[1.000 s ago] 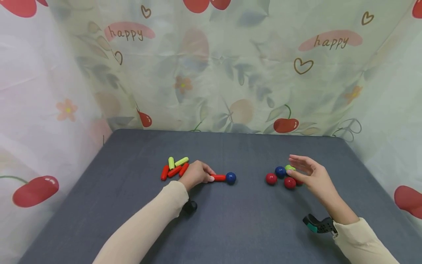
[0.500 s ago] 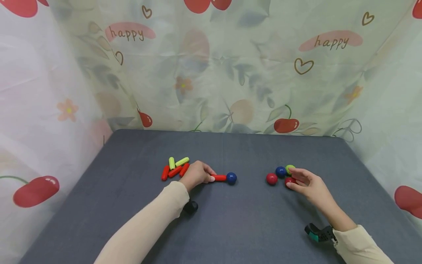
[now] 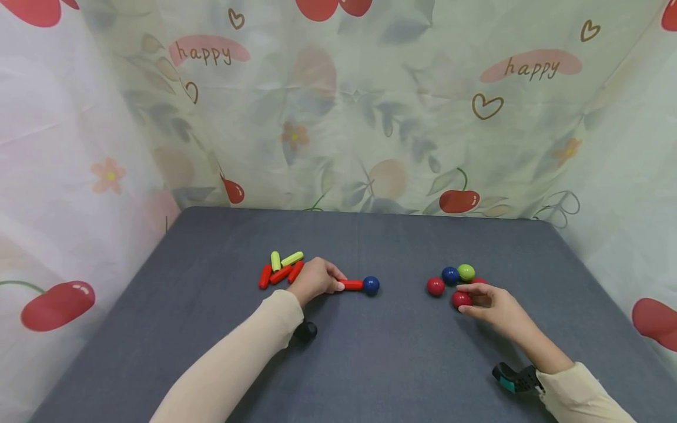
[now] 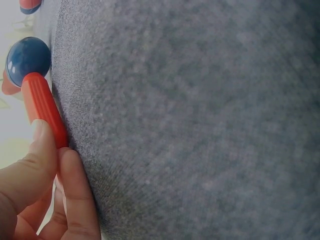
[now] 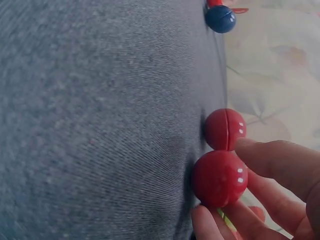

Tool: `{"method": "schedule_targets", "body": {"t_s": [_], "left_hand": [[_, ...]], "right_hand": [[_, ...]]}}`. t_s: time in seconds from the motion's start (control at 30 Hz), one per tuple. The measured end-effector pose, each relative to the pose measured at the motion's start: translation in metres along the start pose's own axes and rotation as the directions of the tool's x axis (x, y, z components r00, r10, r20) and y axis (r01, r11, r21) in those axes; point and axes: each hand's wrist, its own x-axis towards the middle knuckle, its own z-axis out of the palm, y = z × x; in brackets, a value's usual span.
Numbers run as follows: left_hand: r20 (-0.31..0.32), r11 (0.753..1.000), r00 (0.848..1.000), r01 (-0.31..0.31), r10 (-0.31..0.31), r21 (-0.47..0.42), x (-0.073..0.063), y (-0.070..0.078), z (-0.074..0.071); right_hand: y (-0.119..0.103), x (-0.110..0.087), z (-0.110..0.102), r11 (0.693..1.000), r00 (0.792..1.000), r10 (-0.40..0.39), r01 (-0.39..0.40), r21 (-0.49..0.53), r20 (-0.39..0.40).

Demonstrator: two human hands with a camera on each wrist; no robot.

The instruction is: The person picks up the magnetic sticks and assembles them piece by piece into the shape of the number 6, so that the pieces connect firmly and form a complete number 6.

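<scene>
Red rod (image 3: 352, 285), one end pinched in the left hand (image 3: 317, 281), fingers and thumb nearly together; blue ball (image 3: 371, 286) at the rod's other end, away from that hand. Right hand (image 3: 495, 305) half-spread, thumb and fingertips gripping a red ball (image 3: 461, 299). Loose rods (image 3: 281, 274) just left of the left hand; other balls (image 3: 451, 275) near the right's fingertips.

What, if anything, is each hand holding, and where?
The left hand pinches the red rod at its end away from the blue ball; the right hand holds a red ball by its sides.
</scene>
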Motion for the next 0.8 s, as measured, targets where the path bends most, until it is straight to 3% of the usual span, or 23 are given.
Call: {"method": "schedule_targets", "body": {"t_s": [0.37,0.8], "left_hand": [[0.003,1.0,1.0,-0.021,0.021,0.009,-0.0003,0.0002,0.0007],[0.007,1.0,1.0,-0.003,0.003,0.003,0.0007,0.0006,-0.0004]], "right_hand": [[0.0047,0.0032,0.0043,1.0,1.0,-0.02,0.02,-0.001,0.011],[0.0022,0.0028,0.0033,1.0,1.0,-0.01,0.009,0.017,0.013]]}}
